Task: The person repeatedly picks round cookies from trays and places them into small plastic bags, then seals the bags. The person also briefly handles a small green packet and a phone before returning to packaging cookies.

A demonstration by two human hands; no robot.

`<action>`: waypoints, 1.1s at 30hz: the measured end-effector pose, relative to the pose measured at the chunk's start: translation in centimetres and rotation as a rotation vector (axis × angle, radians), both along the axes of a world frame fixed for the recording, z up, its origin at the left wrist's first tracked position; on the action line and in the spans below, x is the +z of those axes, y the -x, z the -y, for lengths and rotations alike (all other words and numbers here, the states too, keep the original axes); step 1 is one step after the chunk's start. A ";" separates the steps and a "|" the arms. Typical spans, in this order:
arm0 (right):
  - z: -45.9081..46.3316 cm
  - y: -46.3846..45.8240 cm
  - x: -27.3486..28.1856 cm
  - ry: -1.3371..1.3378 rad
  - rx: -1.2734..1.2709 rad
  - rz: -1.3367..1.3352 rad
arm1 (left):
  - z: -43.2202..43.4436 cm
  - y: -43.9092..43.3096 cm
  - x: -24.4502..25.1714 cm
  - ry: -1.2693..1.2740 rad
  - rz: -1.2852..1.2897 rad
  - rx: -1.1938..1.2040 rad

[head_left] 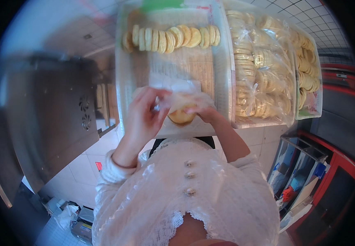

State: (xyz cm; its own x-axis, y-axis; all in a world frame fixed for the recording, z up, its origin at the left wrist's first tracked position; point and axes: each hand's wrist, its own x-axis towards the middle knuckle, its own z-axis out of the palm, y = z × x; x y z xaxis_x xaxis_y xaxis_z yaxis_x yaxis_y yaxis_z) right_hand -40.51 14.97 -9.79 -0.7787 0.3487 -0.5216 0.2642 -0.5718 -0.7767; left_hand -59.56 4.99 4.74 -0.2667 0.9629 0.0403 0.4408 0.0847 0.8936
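In front of my body, my right hand [204,107] holds a stack of round flat breads [182,117], with the thumb lying over the top one. A clear plastic bag [177,100] seems to surround the stack, though motion blurs it. At its left side my left hand [146,107] pinches the blurred plastic, with a shiny bit showing between thumb and fingers. Both hands are over the near end of a white plastic crate [120,92]. Across the crate's far end runs a row of similar breads [171,38] standing on edge, some tipped over.
Slatted brown matting [180,63] lines the crate. Beside it on the right, a second crate [233,92] holds bagged breads [260,67], and a third crate [309,116] holds more. A dark metal cabinet [51,123] stands left. A glass-sided rack [300,172] is at lower right.
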 end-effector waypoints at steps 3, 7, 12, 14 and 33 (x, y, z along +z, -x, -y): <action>-1.5 0.1 -1.4 -0.192 -0.106 0.318 | 2.4 2.3 2.3 0.110 -0.293 0.006; -3.7 -0.9 -0.4 -0.612 -0.011 0.359 | 3.7 5.8 3.8 0.156 -0.671 0.140; -3.3 0.5 2.3 -1.074 0.514 0.598 | 1.9 2.6 4.2 -0.040 0.889 0.077; -3.5 0.3 4.1 -1.136 0.651 0.523 | 0.4 0.1 4.3 0.124 1.215 -0.003; -19.2 4.8 -6.9 -1.875 -0.008 0.801 | 0.2 1.5 3.6 0.055 1.222 -0.079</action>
